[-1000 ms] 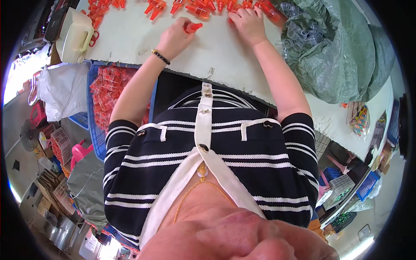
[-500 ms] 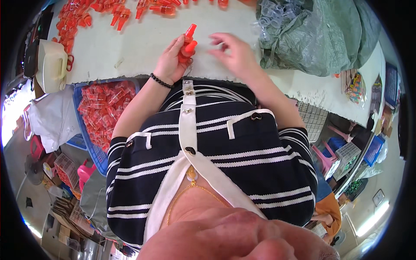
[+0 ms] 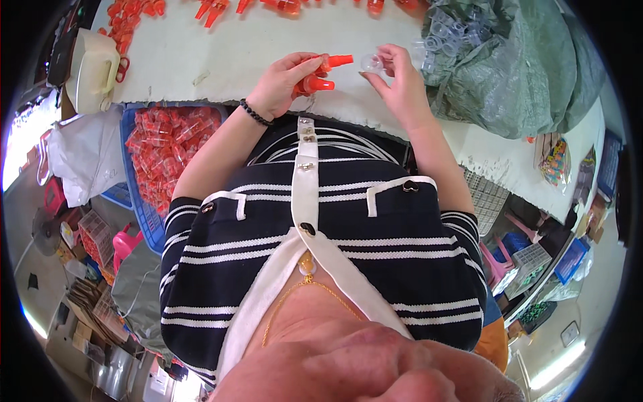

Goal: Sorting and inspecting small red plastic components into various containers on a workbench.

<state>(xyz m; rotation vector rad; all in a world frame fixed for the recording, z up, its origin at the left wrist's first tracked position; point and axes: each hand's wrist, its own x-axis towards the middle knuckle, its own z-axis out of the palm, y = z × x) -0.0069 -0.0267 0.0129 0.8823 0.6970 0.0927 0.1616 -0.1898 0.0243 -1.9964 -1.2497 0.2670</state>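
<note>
My left hand (image 3: 284, 84) grips small orange plastic bottles (image 3: 321, 74), one pointing right with its nozzle toward my other hand. My right hand (image 3: 400, 84) pinches a small clear plastic cap (image 3: 370, 63) just beyond that nozzle, a short gap between them. Both hands hover over the near edge of the white worktable (image 3: 201, 53). A black bead bracelet sits on my left wrist.
More orange bottles (image 3: 127, 17) lie scattered along the table's far side. A grey-green sack (image 3: 522, 60) with clear caps stands at the right. A blue crate (image 3: 164, 154) of orange bottles sits below the table at left, beside a cream container (image 3: 94, 67) and a white bag (image 3: 84, 157).
Both hands pulled back from the far row of bottles toward my body. My left hand came away holding orange bottles, and my right hand now holds a clear cap.
</note>
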